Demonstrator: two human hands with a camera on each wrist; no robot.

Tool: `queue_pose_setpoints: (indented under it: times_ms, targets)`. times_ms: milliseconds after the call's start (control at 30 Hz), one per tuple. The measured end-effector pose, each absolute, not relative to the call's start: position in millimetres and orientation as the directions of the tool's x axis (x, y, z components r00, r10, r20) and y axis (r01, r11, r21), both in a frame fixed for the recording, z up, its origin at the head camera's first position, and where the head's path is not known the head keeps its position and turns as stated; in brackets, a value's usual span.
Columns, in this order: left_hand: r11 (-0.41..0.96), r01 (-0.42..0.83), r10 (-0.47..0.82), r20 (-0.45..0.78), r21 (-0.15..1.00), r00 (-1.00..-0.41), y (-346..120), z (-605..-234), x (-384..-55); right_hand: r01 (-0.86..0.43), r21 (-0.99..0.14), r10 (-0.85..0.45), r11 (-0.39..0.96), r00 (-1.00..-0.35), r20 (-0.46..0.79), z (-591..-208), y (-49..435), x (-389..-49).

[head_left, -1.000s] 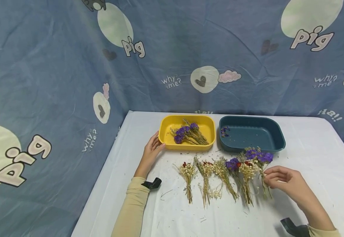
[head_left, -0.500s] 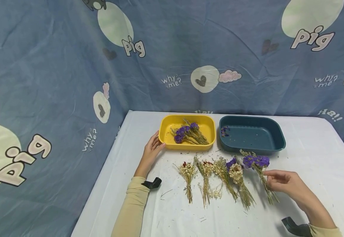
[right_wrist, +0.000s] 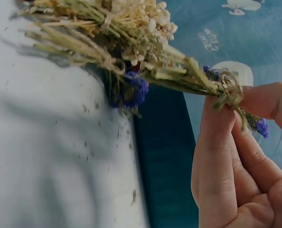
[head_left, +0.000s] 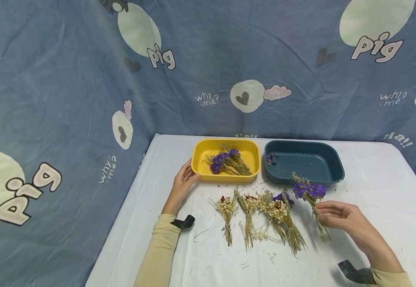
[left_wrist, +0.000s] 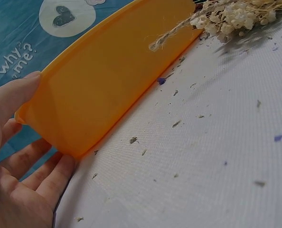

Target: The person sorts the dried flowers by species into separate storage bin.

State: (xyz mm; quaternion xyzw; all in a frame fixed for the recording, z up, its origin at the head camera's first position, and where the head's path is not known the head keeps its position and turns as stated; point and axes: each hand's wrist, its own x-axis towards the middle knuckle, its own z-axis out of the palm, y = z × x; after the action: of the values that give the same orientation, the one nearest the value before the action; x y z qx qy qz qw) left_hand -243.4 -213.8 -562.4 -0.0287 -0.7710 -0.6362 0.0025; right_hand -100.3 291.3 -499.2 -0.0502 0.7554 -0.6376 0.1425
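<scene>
My left hand [head_left: 182, 185] holds the near left corner of a yellow basin [head_left: 226, 178], thumb at the rim and fingers along its outer wall. Inside lies a bunch of purple dried flowers [head_left: 224, 159]. My right hand [head_left: 344, 215] pinches another purple dried flower bouquet [head_left: 312, 193] at its twine tie [right_wrist: 229, 92], between thumb and finger, blooms pointing toward the dark teal basin [head_left: 308, 179]. Left of it, a white dried bunch [head_left: 279, 211] lies over another purple one [head_left: 287, 198]. Two cream bunches with red bits, one [head_left: 226, 205] and another [head_left: 250, 203], lie further left.
The teal basin stands right of the yellow one, with a small purple sprig [head_left: 271, 159] at its left end. Plant crumbs are scattered over the white tablecloth [head_left: 229, 267]. A blue printed curtain [head_left: 201, 59] hangs behind and to the left.
The white bunch beside my right hand has tipped and shifted left, away from the held purple bouquet. The bouquet in my right hand has swung slightly. My left hand stays at the yellow basin.
</scene>
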Motion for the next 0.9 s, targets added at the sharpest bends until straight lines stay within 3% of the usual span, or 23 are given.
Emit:
queue_pose_setpoints:
  times_ms: [900]
  targets:
    - [0.172,0.047,0.051,0.039,0.984,-0.998,-213,-558,-240,0.022,-0.951,-0.320,0.308,-0.939,-0.126,-464,235,-171]
